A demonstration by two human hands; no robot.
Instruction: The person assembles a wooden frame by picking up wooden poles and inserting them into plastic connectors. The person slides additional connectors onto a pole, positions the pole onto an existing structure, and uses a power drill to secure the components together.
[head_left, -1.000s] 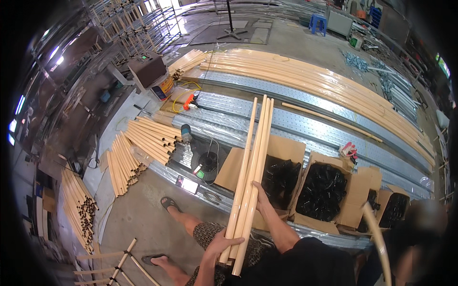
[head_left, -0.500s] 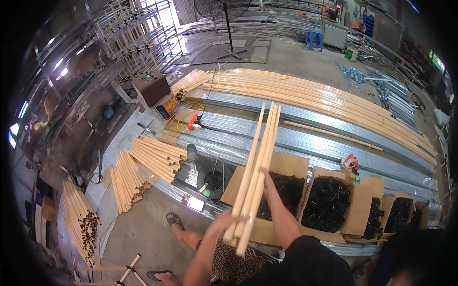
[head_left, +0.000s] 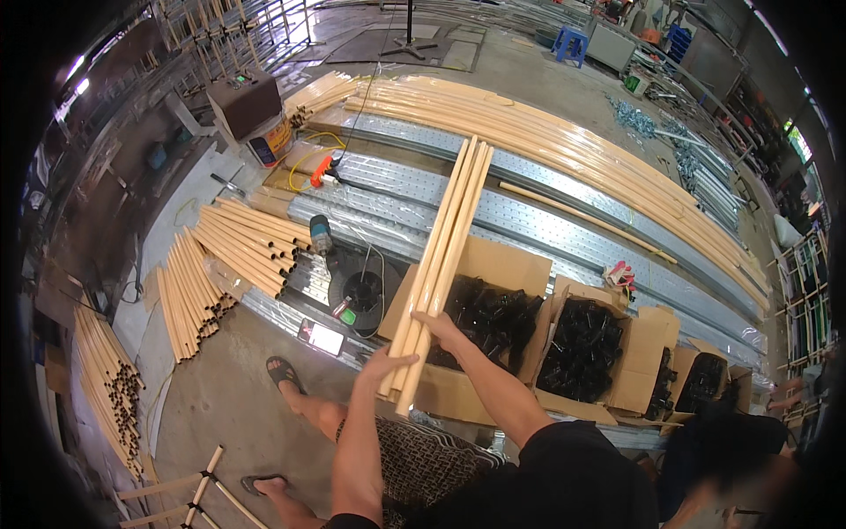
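Observation:
My left hand [head_left: 384, 363] is closed round the near end of a bundle of several long beige pipes [head_left: 448, 220]. A little farther up, my right hand [head_left: 438, 329] grips the same pipes from the right side. The bundle slants away from me, its pipes lying side by side, over the metal profiles and the left edge of an open cardboard box [head_left: 502, 254]. Inside that box are black fittings [head_left: 493, 322]. To the left of my hands lie a phone with a lit screen [head_left: 322, 337] and a teal and black power drill [head_left: 320, 234].
Fanned stacks of beige pipes [head_left: 242, 242] lie at left. Long beige pipes [head_left: 564, 132] rest on perforated metal profiles [head_left: 555, 225] beyond. More boxes of black parts [head_left: 577, 348] stand at right, near another person [head_left: 723, 458]. A joined pipe frame [head_left: 204, 476] lies at lower left.
The pipes have drawn together; the left one stood apart at its far end before. Both hands have moved left with the bundle, and the view has shifted.

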